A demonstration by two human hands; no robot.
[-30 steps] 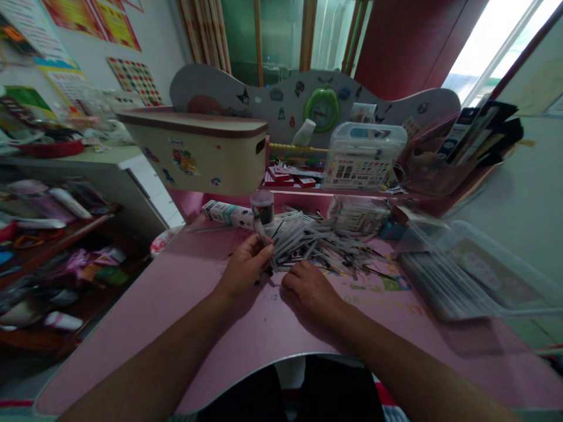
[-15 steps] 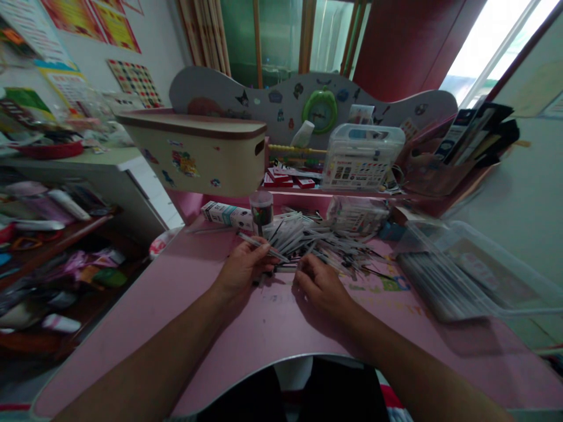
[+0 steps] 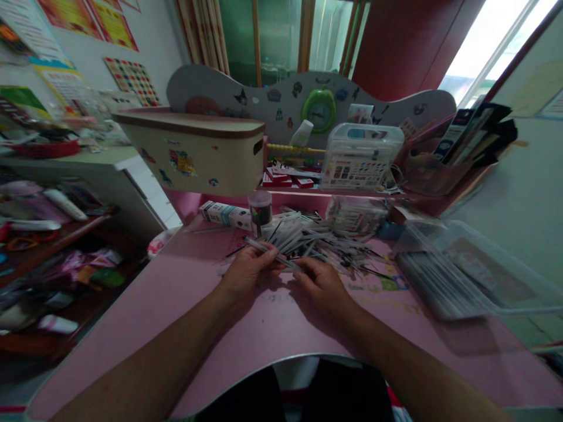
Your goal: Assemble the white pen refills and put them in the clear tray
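Note:
My left hand (image 3: pixel 248 271) pinches a few thin translucent sticks that look like pen refills (image 3: pixel 287 261), slanting down to the right. The fingertips of my right hand (image 3: pixel 324 286) close on their lower right end, so the sticks bridge both hands. Just beyond my hands lies a loose pile of similar white, dark-tipped refills (image 3: pixel 303 231) on the pink desk (image 3: pixel 185 316). Behind my left hand stands a clear round tub (image 3: pixel 260 208) with dark contents. How many sticks I hold is hard to tell.
A long printed box (image 3: pixel 224 215) lies left of the tub. A clear plastic case (image 3: pixel 358 214) sits behind the pile. At the right, an open clear bin (image 3: pixel 523 293) adjoins a stack of packed refills (image 3: pixel 435 284). A beige lidded bin (image 3: pixel 197 155) rests on the shelf.
My right hand has come up to the right end of the sticks and now grips it. My left hand has shifted slightly, keeping its hold on them.

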